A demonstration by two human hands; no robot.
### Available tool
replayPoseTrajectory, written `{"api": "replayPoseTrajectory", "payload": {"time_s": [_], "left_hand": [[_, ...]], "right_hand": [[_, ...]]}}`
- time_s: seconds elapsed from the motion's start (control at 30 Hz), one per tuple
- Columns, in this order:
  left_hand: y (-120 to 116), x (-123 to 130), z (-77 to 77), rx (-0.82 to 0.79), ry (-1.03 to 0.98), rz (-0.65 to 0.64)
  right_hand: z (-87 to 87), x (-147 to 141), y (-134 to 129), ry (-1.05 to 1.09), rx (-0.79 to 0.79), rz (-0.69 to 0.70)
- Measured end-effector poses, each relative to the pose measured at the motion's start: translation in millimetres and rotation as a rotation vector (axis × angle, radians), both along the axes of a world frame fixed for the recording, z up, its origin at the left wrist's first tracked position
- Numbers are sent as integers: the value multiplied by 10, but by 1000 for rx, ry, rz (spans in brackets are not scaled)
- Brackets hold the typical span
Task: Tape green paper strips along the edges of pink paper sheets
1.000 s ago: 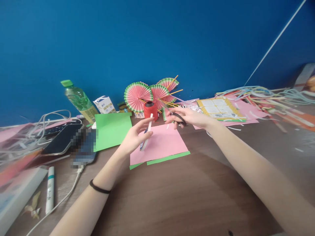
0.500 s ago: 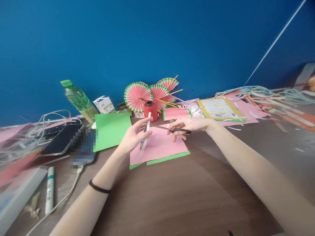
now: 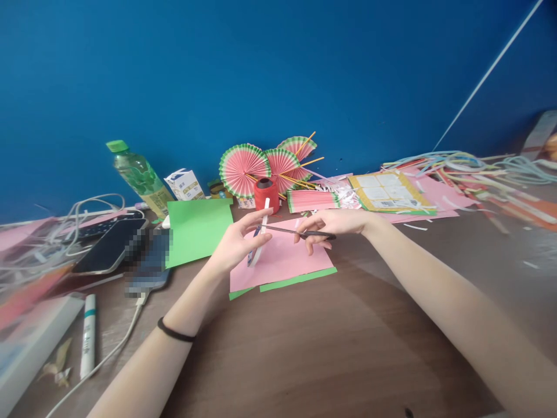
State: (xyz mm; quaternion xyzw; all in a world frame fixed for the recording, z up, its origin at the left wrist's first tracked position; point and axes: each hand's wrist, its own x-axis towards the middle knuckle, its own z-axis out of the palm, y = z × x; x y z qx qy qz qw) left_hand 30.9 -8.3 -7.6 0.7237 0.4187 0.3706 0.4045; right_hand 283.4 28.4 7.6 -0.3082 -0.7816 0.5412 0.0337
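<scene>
1. Left hand (image 3: 235, 241): forearm in from the table's near left, black band (image 3: 176, 332) at the wrist; thumb below, fingers extended above, pinching a tape roll between them.
2. Right hand (image 3: 333, 223): forearm in from the near right, wrist bent, back of hand upward, pointing left; fingers curled around the handles of a pair of scissors.
3. Tape roll (image 3: 256, 255): narrow, white-edged, blue marking on its side; held upright on edge over the left part of the pink sheet, a white end projecting above the fingers. Contact with the sheet: cannot tell.
4. Scissors (image 3: 311, 234): dark handles, slim blades pointing left, tips at the white end beside the left thumb. Blade opening: cannot tell.
5. Pink sheet (image 3: 291, 261): flat, toward the far side of the table (image 3: 304, 354); green strips (image 3: 298, 280) along its near edge.
6. Red spool (image 3: 266, 196): upright, just beyond the sheet's far edge, before pleated watermelon-coloured fans (image 3: 244, 168).
</scene>
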Motion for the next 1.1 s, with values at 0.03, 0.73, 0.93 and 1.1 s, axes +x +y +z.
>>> {"api": "replayPoseTrajectory", "payload": {"time_s": [0.03,0.73,0.93,1.1], "left_hand": [[0,0,0,0,3,-1],[12,-8,-35,-3,-9,-19],[8,-4,-21,-2,4,-14],[-4,2,8,-10,15,-1]], "right_hand": [[1,-1,-2,1,0,0],[-21,-21,-3,94,-71,-52],[-41,-8,9,91,-51,-45],[-52,0,21,97,-45,-43]]}}
